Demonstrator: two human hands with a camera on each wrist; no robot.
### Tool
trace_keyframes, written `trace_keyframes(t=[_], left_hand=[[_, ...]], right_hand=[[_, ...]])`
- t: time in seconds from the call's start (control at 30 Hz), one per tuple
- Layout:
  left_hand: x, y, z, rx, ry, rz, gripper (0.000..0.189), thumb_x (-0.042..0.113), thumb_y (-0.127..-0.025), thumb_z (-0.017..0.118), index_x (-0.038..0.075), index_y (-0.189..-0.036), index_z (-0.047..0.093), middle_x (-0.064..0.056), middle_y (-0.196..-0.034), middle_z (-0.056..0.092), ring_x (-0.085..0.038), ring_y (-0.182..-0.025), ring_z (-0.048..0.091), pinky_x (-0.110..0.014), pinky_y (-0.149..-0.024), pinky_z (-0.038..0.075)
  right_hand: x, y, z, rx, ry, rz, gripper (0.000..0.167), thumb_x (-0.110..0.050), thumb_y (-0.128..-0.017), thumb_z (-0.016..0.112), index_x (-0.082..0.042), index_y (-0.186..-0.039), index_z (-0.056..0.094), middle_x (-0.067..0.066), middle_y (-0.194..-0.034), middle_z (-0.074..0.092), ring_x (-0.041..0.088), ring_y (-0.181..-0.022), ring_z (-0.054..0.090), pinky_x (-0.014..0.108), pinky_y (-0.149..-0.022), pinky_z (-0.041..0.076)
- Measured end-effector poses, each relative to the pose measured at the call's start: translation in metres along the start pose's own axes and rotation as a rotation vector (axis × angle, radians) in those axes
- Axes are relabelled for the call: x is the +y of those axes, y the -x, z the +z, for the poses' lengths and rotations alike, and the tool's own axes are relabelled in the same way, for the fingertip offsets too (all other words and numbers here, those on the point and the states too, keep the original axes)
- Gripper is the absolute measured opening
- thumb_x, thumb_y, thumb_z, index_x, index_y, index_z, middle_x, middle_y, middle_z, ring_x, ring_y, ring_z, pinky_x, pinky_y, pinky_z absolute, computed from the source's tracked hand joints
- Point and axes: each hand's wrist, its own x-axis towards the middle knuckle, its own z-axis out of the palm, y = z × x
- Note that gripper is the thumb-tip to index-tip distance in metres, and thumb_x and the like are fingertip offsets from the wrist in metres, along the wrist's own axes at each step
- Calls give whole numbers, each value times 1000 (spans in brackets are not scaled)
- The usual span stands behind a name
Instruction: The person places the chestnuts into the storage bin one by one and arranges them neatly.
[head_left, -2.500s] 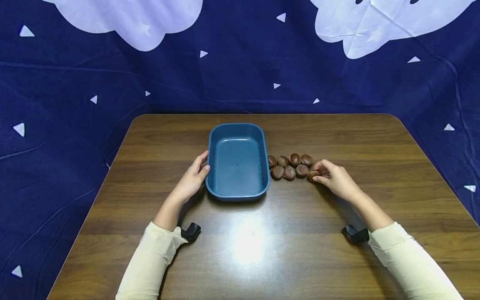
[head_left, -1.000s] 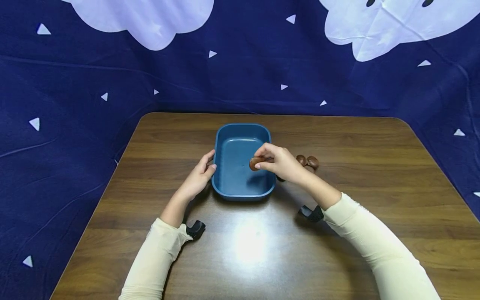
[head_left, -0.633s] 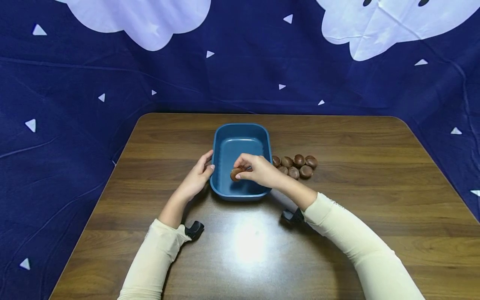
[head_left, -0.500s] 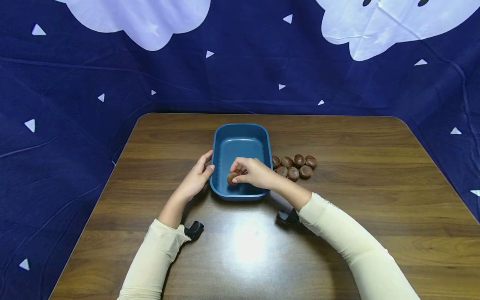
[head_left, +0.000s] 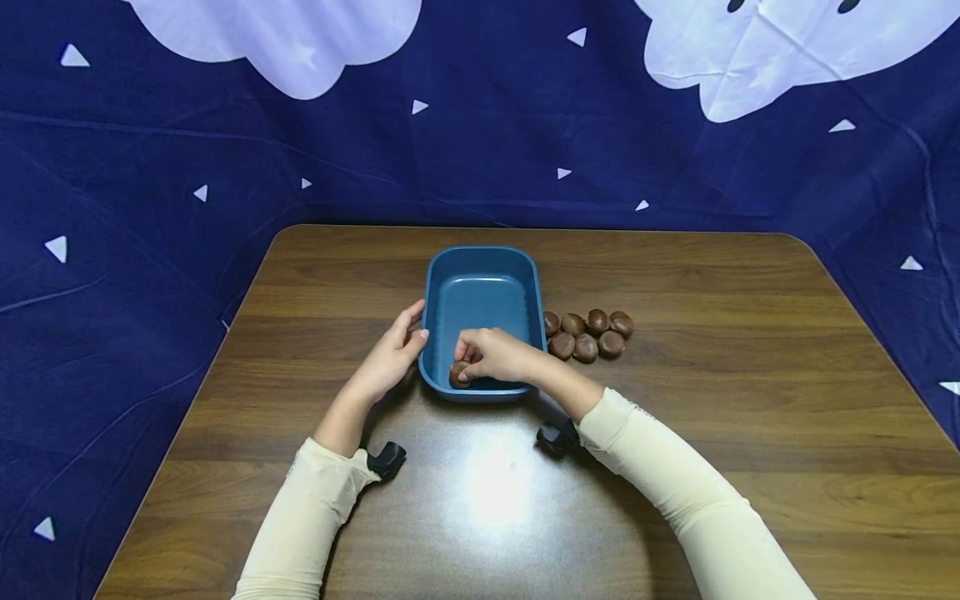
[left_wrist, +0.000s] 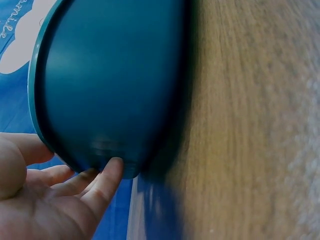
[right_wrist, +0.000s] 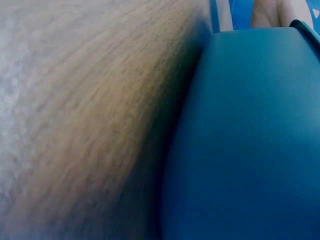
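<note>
A blue rectangular plastic box (head_left: 480, 287) stands on the table. Against its left outer wall rests my left hand (head_left: 387, 358), thumb near the rim. The left wrist view shows its fairly straight fingertips (left_wrist: 116, 164) touching the outside of the box. Inside the box, at the near left corner, a brown chestnut (head_left: 458, 374) is pinched between the thumb and fingers of my right hand (head_left: 495, 356). Several more chestnuts (head_left: 586, 347) lie in two rows just right of the box. In the right wrist view the box wall (right_wrist: 250, 135) hides the chestnut.
The wooden table (head_left: 720, 333) extends on both sides of the box. Behind it hangs a dark blue cloth (head_left: 480, 150) with white clouds and triangles. A black wrist camera (head_left: 387, 460) sits at the left sleeve, another black camera (head_left: 557, 438) at the right.
My right hand has picked a chestnut from the right end of the near row and carried it left into the box, down to the near left corner. My left hand stays at the box's side.
</note>
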Motion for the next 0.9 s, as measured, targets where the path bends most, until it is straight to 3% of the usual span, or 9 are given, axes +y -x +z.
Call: trace_keyframes(t=[0.53,0.9], left_hand=[[1,0,-2,-10,19,0,50,6,-96,37,-1,-142,15,-25,-141,21,-36,-127,27,-45,-101,25],[30,10,2,-27,1,-12,49,0,-95,34,-8,-139,14,-31,-139,20,-43,-124,27,-49,-100,25]], right_hand=[[-2,1,-2,15,63,-19,19,-17,-82,67,-6,-96,59,0,-83,63,10,-77,57,22,-68,46],[-4,15,-12,150,49,-101,26,-18,-85,64,-1,-104,57,7,-94,62,13,-86,57,23,-73,47]])
